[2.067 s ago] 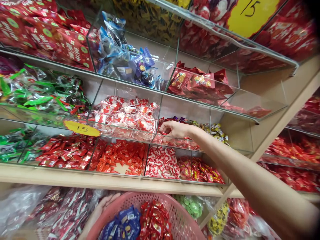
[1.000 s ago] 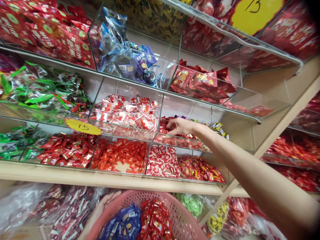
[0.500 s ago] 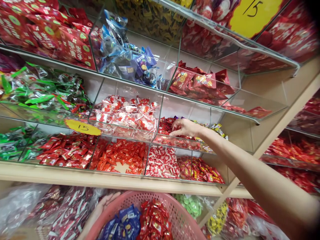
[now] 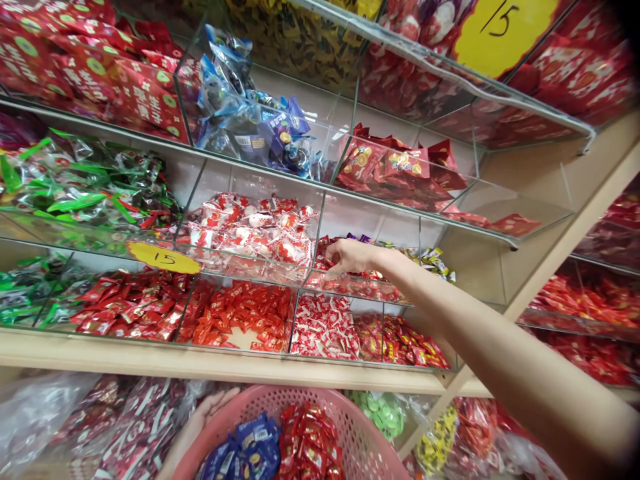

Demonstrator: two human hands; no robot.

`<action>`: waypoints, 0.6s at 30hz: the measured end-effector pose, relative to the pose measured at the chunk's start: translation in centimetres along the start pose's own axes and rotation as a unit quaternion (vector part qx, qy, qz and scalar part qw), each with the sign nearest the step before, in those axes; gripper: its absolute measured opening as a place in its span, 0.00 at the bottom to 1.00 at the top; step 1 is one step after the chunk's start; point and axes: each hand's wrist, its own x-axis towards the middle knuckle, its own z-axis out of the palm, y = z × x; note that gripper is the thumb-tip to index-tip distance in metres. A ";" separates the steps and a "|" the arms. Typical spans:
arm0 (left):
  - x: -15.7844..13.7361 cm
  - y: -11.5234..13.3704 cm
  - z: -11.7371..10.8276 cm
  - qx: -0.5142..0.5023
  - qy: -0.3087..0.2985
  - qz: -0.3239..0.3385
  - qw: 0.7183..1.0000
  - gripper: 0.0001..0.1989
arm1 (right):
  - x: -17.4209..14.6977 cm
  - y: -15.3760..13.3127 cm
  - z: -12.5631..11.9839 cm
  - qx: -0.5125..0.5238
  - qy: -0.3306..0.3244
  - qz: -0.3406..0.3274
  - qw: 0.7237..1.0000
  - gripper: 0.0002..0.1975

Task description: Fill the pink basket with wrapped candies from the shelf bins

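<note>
My right hand (image 4: 347, 255) reaches into a clear bin of small red-wrapped candies (image 4: 325, 248) on the middle shelf. Its fingers are bent downward, with a gap between thumb and forefinger; the fingertips are partly hidden among the wrappers, and no candy shows in the grasp. Low in the view, my left hand (image 4: 213, 408) lies along the outer left side of a pink plastic basket (image 4: 367, 427), fingers stretched out beside the rim. Inside the basket are blue-wrapped packets (image 4: 250, 447) next to a heap of red-wrapped candies (image 4: 311, 443).
Clear dividers split the shelves into bins. Red-and-white candies (image 4: 255, 227) fill the bin to the left, and orange-red ones (image 4: 245, 310) lie below. A shelf lip (image 4: 395, 200) runs above my right hand. A wooden upright (image 4: 550, 267) stands right. Bagged candy (image 4: 135, 427) sits underneath.
My right hand has shifted a little to the left within the candy bin. My left hand and the basket stay almost where they were.
</note>
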 end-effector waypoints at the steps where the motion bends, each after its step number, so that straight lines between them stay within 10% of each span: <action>1: 0.2 0.0 -0.1 0.002 0.003 0.003 1.000 0.36 | -0.1 0.2 -0.1 0.002 0.002 -0.004 1.000 0.15; 18: 0.4 -0.3 0.0 0.027 0.027 0.026 0.999 0.34 | -0.2 1.2 0.3 -0.026 0.015 -0.038 0.999 0.13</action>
